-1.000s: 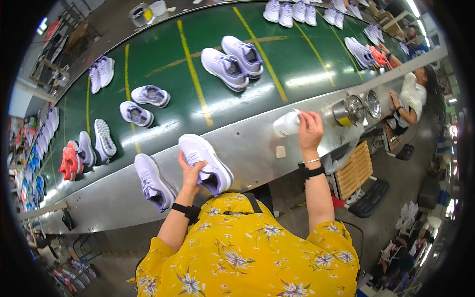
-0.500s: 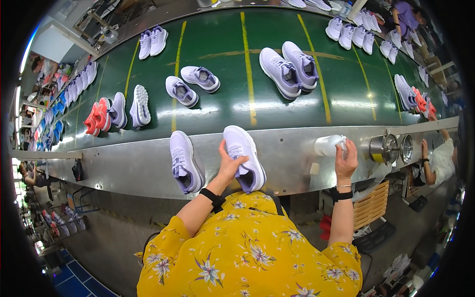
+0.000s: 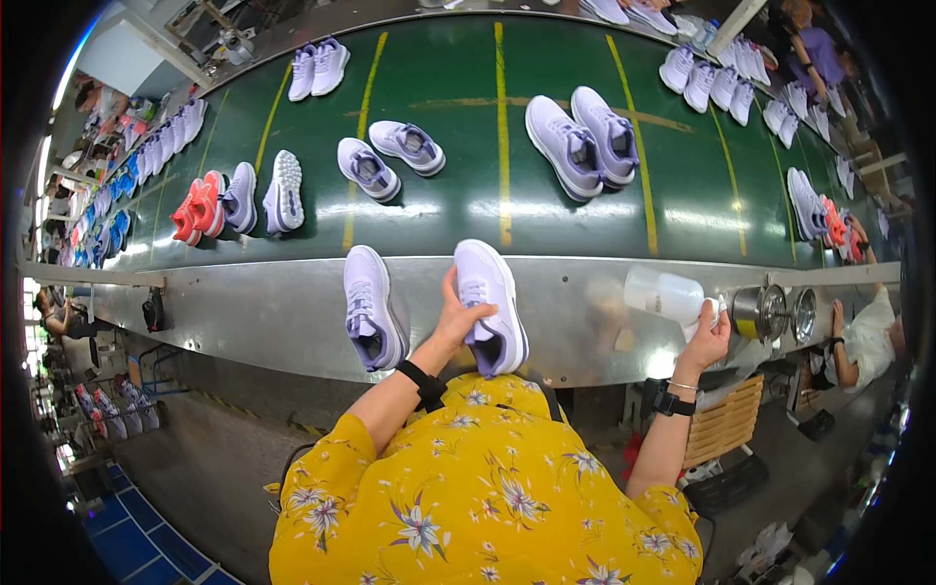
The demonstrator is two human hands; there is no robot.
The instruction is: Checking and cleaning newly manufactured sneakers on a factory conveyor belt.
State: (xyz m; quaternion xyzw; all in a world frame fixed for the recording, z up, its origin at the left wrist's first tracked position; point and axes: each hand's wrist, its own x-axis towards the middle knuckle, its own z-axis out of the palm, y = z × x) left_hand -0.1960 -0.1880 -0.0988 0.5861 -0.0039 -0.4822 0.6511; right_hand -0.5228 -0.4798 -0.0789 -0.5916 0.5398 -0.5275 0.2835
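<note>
My left hand (image 3: 460, 322) is closed around the side of a pale lilac sneaker (image 3: 490, 288), its thumb across the laces near the ankle opening. This sneaker rests on the metal ledge (image 3: 585, 351) close to my body, toe pointing away. Its matching sneaker (image 3: 366, 297) stands just to the left, untouched. Out to the right, my right hand (image 3: 707, 341) pinches a crumpled white piece, like cloth (image 3: 719, 310), against the top end of a translucent white bottle (image 3: 663, 294). The fingers partly hide where the two meet.
Beyond the ledge runs a green conveyor belt (image 3: 439, 219) with yellow lines, carrying several lilac sneakers (image 3: 565, 146) and coral ones (image 3: 200, 205). A metal pot (image 3: 751, 312) stands right of the bottle. A wooden slatted seat (image 3: 726, 419) is below. Another person (image 3: 858, 336) works at far right.
My right hand has moved right and slightly nearer to me; more of the bottle shows beside it. My left hand keeps its hold on the sneaker. The whole view has shifted slightly.
</note>
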